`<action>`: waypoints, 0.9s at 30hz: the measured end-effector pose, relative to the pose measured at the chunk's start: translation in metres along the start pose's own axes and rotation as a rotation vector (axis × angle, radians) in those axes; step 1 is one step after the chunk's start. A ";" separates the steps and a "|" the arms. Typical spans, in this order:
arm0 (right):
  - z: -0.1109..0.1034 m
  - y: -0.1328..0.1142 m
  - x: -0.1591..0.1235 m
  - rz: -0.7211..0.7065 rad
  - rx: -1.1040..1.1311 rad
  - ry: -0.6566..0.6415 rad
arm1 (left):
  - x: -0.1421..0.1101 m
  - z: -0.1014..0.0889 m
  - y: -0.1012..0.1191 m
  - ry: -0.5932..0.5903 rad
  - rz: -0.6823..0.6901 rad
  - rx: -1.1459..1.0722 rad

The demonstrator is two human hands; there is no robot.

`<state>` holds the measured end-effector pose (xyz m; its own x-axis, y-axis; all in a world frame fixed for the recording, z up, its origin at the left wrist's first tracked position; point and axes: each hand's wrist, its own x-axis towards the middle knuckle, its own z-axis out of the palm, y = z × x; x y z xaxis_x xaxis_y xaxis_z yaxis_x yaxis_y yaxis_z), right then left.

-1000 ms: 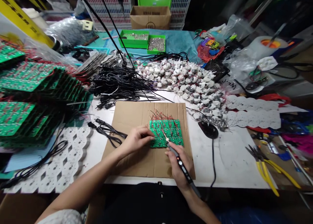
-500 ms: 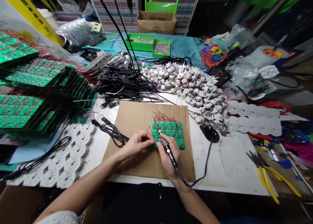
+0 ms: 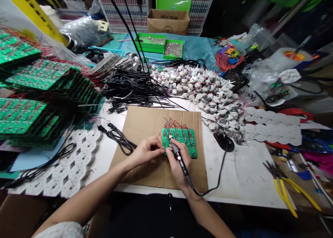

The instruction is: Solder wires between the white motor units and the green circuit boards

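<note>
A green circuit board (image 3: 191, 144) with red and black wires standing up from its far side lies on a cardboard sheet (image 3: 140, 121). My right hand (image 3: 180, 163) grips a soldering iron (image 3: 181, 162) like a pen, its tip end over the left part of the board. My left hand (image 3: 148, 150) is closed in a pinch at the board's left edge. Whatever is between those fingertips is too small to make out. The iron's cable loops off to the right, toward a black round base.
Stacked green boards (image 3: 28, 115) fill the left side, near white scalloped panels (image 3: 59, 168). Black power cords (image 3: 127, 87) and a heap of white round parts (image 3: 200, 87) lie beyond the cardboard. Yellow-handled pliers (image 3: 281, 187) rest at the right; green trays (image 3: 173, 50) stand behind.
My right hand has moved left with the soldering iron, closer to my left hand. The left hand keeps its pinch by the board's edge. The view has shifted slightly.
</note>
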<state>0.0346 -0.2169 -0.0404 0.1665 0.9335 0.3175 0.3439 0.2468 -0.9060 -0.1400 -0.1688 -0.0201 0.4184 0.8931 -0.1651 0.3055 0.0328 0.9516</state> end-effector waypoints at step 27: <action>-0.033 0.014 -0.033 -0.108 -0.054 -0.051 | 0.021 -0.011 -0.017 0.073 -0.147 0.234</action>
<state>0.0646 -0.2530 -0.0541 0.0788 0.9148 0.3962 0.4067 0.3334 -0.8506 -0.1459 -0.1453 -0.0367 0.2946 0.9167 -0.2698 0.5513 0.0676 0.8316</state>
